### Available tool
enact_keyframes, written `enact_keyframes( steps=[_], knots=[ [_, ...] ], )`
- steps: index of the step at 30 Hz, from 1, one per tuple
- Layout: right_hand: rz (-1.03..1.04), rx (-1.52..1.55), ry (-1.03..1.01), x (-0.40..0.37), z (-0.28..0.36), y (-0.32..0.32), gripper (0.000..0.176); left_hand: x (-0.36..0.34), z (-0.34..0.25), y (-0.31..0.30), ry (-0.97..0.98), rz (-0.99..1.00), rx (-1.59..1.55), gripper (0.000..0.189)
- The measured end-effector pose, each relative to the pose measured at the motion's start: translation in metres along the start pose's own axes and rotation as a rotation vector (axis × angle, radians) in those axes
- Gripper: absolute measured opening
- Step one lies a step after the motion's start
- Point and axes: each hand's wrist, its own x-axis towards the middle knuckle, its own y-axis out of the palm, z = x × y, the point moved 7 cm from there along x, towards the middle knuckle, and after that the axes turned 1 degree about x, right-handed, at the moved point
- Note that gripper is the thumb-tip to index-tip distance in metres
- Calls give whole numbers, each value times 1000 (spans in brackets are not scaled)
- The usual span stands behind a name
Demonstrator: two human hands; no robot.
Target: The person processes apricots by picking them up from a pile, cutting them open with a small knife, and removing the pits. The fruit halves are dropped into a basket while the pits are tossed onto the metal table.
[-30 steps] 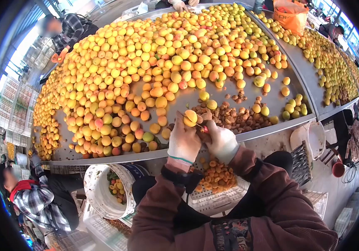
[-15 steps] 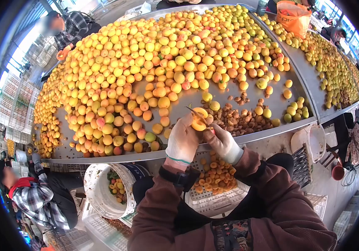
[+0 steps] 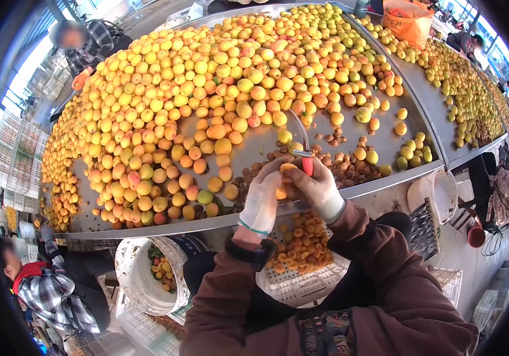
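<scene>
My left hand (image 3: 261,199), in a white glove, has its fingers closed round an orange apricot (image 3: 284,178) at the table's front edge. My right hand (image 3: 319,190), also gloved, holds a small knife (image 3: 306,155) with a red handle and a curved blade pointing up and away. Its fingers also touch the apricot. Brown pits (image 3: 349,173) lie on the metal just beyond my hands. Whole yellow and orange apricots (image 3: 177,89) are heaped across the table. Below my hands, a white crate (image 3: 302,289) holds apricot halves (image 3: 305,243).
The metal table edge (image 3: 207,225) runs below my hands. A white bucket (image 3: 130,273) with fruit stands at left, another bucket (image 3: 423,193) at right. Two people (image 3: 58,291) (image 3: 88,44) are at the left, and an orange bag (image 3: 407,24) is at the back right.
The knife has swung from lying across the cut apricot to pointing up and away, its red handle now showing. My hands have closed round the fruit. The view has shifted slightly.
</scene>
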Motion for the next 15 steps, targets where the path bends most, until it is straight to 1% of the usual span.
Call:
enact_keyframes(
  steps=[2,4,6,7,9,10,12,13,14,15],
  knots=[
    [74,311,206,-2,-4,5,31,3,5,-5,-10,43,0,36],
    [39,297,216,-2,-3,7,32,3,-1,2,-19,81,3,35],
    [-23,364,345,-8,-3,10,36,-3,-5,6,-77,11,-171,29],
    [-24,365,345,-9,0,11,36,-3,-6,7,-78,11,-171,29],
    [69,451,321,-10,6,19,31,-3,-4,3,-95,-55,-201,32],
    [70,450,323,-8,1,13,31,1,-1,-4,-96,-57,-203,32],
    [-30,586,422,-3,-15,-3,24,10,-11,-17,5,-1,-396,33],
    [-112,519,349,0,-5,-7,23,11,-21,-20,43,21,-249,34],
    [-109,519,352,1,-6,-9,23,10,-20,-14,45,17,-249,34],
    [-86,362,293,4,-4,-13,19,6,-24,0,65,-70,-57,32]
  ],
)
